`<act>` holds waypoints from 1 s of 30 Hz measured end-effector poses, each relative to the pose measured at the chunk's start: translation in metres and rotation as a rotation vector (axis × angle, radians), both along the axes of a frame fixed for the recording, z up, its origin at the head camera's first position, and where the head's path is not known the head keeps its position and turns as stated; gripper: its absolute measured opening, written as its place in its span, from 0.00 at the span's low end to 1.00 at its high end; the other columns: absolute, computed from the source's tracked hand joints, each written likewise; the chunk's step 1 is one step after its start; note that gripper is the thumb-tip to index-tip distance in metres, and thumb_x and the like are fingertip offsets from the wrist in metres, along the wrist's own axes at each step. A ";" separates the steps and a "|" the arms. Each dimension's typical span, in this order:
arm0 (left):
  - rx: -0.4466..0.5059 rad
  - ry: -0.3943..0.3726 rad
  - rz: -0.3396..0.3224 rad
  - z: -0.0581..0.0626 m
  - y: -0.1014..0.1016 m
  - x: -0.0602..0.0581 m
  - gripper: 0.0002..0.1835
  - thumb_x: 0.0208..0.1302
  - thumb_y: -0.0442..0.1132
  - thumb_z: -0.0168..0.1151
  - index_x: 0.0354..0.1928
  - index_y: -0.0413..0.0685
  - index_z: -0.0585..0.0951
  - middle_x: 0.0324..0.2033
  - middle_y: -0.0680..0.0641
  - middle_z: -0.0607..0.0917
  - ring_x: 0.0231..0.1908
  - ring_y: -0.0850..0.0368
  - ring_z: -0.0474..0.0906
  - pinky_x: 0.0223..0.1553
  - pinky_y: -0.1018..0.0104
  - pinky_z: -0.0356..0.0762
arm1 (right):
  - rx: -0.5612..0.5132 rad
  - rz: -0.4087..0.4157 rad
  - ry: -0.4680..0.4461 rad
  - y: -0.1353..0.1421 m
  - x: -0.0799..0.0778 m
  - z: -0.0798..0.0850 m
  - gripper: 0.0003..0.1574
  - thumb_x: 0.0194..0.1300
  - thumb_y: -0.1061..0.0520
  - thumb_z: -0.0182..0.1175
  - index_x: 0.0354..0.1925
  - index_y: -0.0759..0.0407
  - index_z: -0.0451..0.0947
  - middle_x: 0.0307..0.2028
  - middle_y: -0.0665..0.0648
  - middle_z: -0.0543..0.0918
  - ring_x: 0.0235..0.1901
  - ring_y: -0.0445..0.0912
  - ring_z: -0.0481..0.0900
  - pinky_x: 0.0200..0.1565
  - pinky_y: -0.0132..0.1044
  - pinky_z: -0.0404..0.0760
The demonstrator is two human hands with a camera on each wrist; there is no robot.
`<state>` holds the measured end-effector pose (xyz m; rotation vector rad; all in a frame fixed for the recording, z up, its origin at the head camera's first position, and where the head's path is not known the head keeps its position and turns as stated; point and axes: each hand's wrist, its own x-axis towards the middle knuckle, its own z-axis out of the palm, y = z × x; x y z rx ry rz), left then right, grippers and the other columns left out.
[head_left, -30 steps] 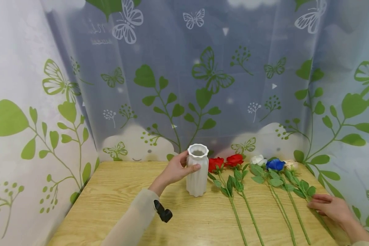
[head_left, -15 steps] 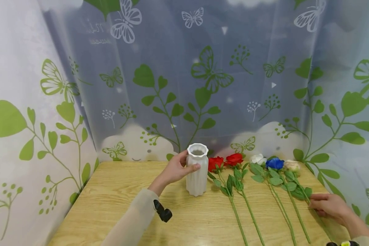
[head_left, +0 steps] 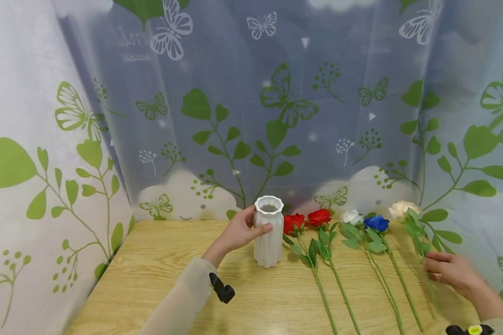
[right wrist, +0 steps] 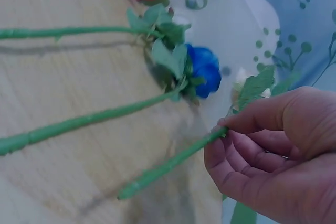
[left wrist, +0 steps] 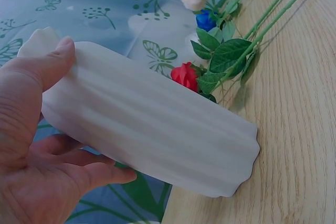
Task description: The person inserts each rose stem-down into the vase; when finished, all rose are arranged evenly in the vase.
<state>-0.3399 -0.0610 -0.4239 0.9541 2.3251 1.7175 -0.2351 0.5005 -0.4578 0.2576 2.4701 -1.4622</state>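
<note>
A white fluted vase (head_left: 268,242) stands upright on the wooden table, its mouth facing up. My left hand (head_left: 241,230) grips it near the top, thumb across the front and fingers behind. At the table's right side my right hand (head_left: 452,273) pinches the green stem of a cream artificial rose (head_left: 404,210) between thumb and fingers. In the right wrist view the cut end of that stem (right wrist: 168,165) hangs off the wood, and the bloom is mostly hidden behind a leaf and the hand.
Two red roses (head_left: 320,217), a white rose (head_left: 352,217) and a blue rose (head_left: 376,223) lie on the table (head_left: 172,260) between vase and right hand, stems toward me. A printed curtain (head_left: 234,116) rises directly behind the table and along both sides.
My right hand has lifted the cream rose off the table; its bloom has risen and shifted right, apart from the blue one. The left hand and vase have stayed put.
</note>
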 end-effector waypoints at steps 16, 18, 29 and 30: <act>-0.019 0.005 0.012 -0.001 0.001 -0.001 0.36 0.73 0.46 0.69 0.78 0.48 0.68 0.69 0.40 0.80 0.65 0.39 0.81 0.63 0.46 0.83 | -0.104 -0.031 0.219 -0.052 -0.003 0.047 0.53 0.82 0.55 0.57 0.79 0.82 0.36 0.74 0.86 0.56 0.43 0.28 0.86 0.52 0.37 0.90; -0.015 0.001 0.011 -0.001 0.001 0.000 0.36 0.73 0.45 0.69 0.78 0.48 0.68 0.69 0.39 0.79 0.66 0.38 0.80 0.64 0.44 0.82 | -0.089 -0.028 0.244 -0.061 -0.004 0.051 0.53 0.82 0.54 0.57 0.80 0.81 0.37 0.76 0.86 0.51 0.42 0.26 0.85 0.51 0.35 0.89; -0.007 -0.001 -0.001 0.001 0.000 0.002 0.37 0.74 0.46 0.68 0.79 0.48 0.67 0.70 0.39 0.77 0.67 0.36 0.78 0.65 0.42 0.81 | -0.151 0.002 0.343 -0.100 -0.015 0.069 0.51 0.78 0.58 0.62 0.79 0.81 0.44 0.45 0.32 0.80 0.41 0.32 0.89 0.46 0.32 0.90; -0.007 -0.001 -0.001 0.000 0.000 0.001 0.37 0.74 0.45 0.68 0.79 0.48 0.67 0.71 0.39 0.77 0.67 0.36 0.78 0.65 0.42 0.81 | -0.152 0.004 0.344 -0.103 -0.016 0.070 0.51 0.78 0.58 0.62 0.79 0.80 0.44 0.46 0.33 0.80 0.42 0.32 0.89 0.47 0.32 0.90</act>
